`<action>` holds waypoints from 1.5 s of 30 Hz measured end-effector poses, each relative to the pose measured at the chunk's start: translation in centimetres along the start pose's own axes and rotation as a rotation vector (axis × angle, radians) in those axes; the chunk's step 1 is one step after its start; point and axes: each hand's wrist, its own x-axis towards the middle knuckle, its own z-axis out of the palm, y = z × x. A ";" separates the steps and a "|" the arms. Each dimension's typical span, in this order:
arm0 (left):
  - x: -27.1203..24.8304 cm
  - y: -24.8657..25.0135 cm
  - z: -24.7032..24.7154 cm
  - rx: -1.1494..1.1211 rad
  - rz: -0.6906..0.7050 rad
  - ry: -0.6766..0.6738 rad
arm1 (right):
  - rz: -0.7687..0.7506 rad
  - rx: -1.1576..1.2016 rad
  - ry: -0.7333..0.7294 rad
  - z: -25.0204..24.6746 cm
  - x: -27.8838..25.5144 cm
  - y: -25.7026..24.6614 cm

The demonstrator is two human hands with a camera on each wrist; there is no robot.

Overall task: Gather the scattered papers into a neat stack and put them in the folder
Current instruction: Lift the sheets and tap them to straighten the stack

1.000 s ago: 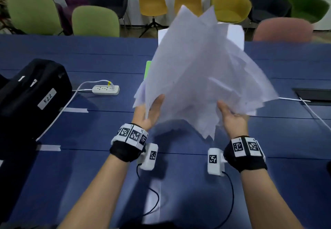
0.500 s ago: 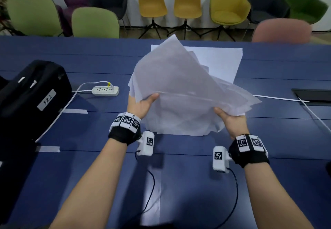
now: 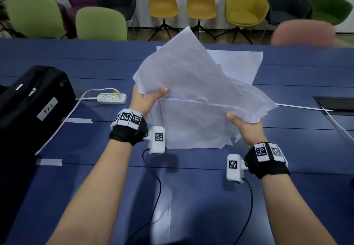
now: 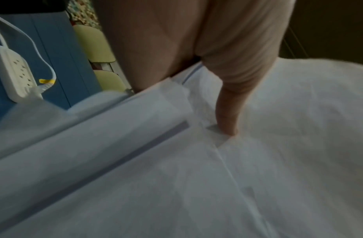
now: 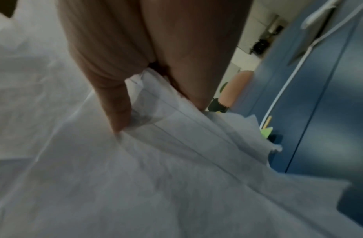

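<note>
A loose, uneven bundle of white papers [image 3: 191,83] hangs between my hands over the blue table [image 3: 95,168]. My left hand [image 3: 147,99] pinches its left edge, thumb on top [image 4: 227,120]. My right hand [image 3: 243,124] pinches the right edge, thumb likewise on top [image 5: 117,112]. The edges are fanned and not aligned; the lowest sheets droop to the table near me. Another white sheet [image 3: 239,64] lies flat behind the bundle. In the right wrist view a small green corner [image 5: 267,132] shows past the paper edges; I cannot tell what it is.
A black case [image 3: 36,101] labelled 522 stands at the left. Beside it lie a white power strip [image 3: 112,98] and its cable. A white cable [image 3: 306,107] runs to a recessed slot [image 3: 335,104] at the right. Chairs line the far edge.
The bundle has come down from nearly upright to a flatter tilt close to the table, and both hands have dropped slightly. Both hands keep their hold.
</note>
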 end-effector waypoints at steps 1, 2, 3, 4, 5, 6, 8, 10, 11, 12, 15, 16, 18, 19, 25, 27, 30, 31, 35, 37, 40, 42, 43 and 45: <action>0.0 0.3 0.3 0.017 0.023 0.001 | 0.006 0.032 -0.001 0.1 0.0 -0.1; 0.3 0.1 0.4 0.032 0.043 -0.007 | 0.007 0.071 -0.001 0.2 0.0 -0.1; 0.5 0.3 0.7 0.047 0.055 -0.015 | 0.007 0.098 -0.003 0.3 0.1 -0.1; 0.7 0.3 0.8 0.050 0.062 -0.018 | 0.007 0.116 0.000 0.3 0.2 -0.1; 0.7 0.6 1.1 0.062 0.074 -0.006 | 0.007 0.123 0.008 0.3 0.2 -0.2; 1.0 0.4 1.1 0.075 0.078 0.017 | 0.001 0.128 0.021 0.4 0.3 -0.4; 1.1 0.1 1.0 0.078 0.064 -0.005 | -0.013 0.145 0.045 0.2 0.5 -0.7; 1.2 -0.9 0.6 0.158 0.001 -0.092 | -0.028 0.155 0.047 0.0 0.7 -1.0; 1.0 -1.3 0.1 0.226 -0.053 -0.150 | -0.038 0.145 0.042 0.0 0.7 -1.2; 1.0 -2.1 -0.6 0.269 -0.119 -0.220 | -0.048 0.136 0.035 -0.1 0.8 -1.2; 0.7 -3.9 -1.9 0.309 -0.234 -0.393 | -0.073 0.131 0.035 0.0 0.9 -1.4; 0.8 -4.7 -2.0 0.348 -0.257 -0.382 | -0.073 0.150 0.048 0.3 1.0 -1.4; 1.2 -6.7 -1.7 0.419 -0.246 -0.245 | -0.049 0.184 0.078 0.7 1.1 -1.2; 1.4 -7.5 -1.4 0.401 -0.244 -0.147 | -0.039 0.174 0.072 0.9 1.1 -1.0; 1.0 -9.3 1.4 0.278 -0.171 0.048 | 0.169 0.146 0.065 1.1 0.4 0.8; 0.5 -9.3 1.9 0.276 -0.163 0.081 | 0.130 0.177 0.070 1.6 -0.4 -0.3; -1.0 -6.3 2.8 0.263 -0.110 0.167 | 0.046 0.141 0.104 2.1 -1.1 -2.4; -1.9 -4.6 3.1 0.245 -0.081 0.201 | -0.007 0.139 0.132 2.1 -1.4 -3.0; -4.7 -2.2 3.4 0.106 0.104 0.113 | -0.056 0.113 0.191 1.6 -3.3 -2.5; -5.6 -3.5 2.8 0.111 0.026 0.001 | 0.001 0.047 0.161 1.1 -4.0 -0.8; -5.6 -6.6 1.4 0.307 -0.185 -0.061 | 0.091 -0.030 0.073 0.8 -4.3 1.9; -5.2 -7.5 0.7 0.355 -0.282 -0.070 | 0.130 -0.044 0.039 0.7 -4.2 2.5; -5.0 -7.3 0.6 0.314 -0.288 -0.059 | 0.134 -0.047 0.034 0.6 -4.1 2.6; -4.8 -6.5 0.5 0.248 -0.236 -0.084 | 0.109 -0.042 0.023 0.7 -3.6 2.3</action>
